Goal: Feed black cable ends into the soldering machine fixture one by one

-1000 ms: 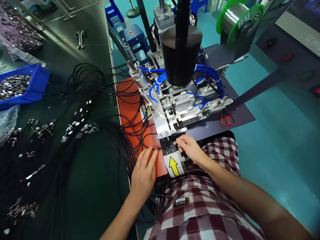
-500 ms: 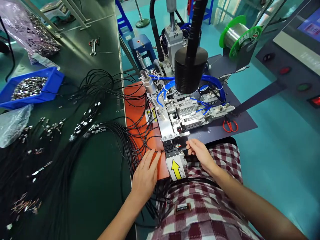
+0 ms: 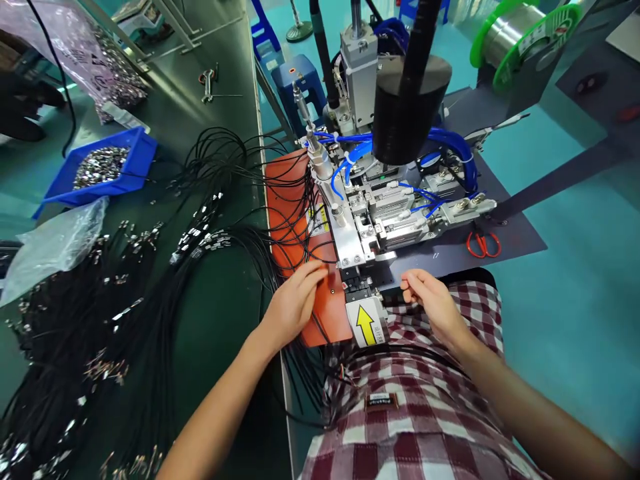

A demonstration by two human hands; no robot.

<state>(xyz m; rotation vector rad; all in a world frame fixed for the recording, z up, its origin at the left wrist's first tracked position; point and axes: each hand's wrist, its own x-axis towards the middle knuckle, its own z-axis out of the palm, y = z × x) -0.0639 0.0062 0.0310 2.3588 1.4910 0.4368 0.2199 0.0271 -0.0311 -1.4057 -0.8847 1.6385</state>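
- While the left hand (image 3: 295, 303) hovers over the orange mat (image 3: 327, 310) at the middle of the head view, its fingers are loosely bent; whether they grip a cable cannot be told.
- Right of centre, the right hand (image 3: 425, 297) has thumb and fingertips drawn together, just beside the machine (image 3: 353, 243); whether anything is pinched there cannot be told.
- Black cables (image 3: 250, 240) run from the green table (image 3: 215, 380), left of centre, across the mat towards the machine; the left hand hides some of the mat.
- Near the upper middle, a black cylinder (image 3: 410, 120) blocks sight of some of the machine.
- Red-handled scissors (image 3: 484, 247) lie right of the machine, below a green-flanged spool (image 3: 517, 40) at upper right.
- At upper left, a blue bin (image 3: 141, 157) holds small metal parts, with a clear plastic bag (image 3: 63, 247) just below.
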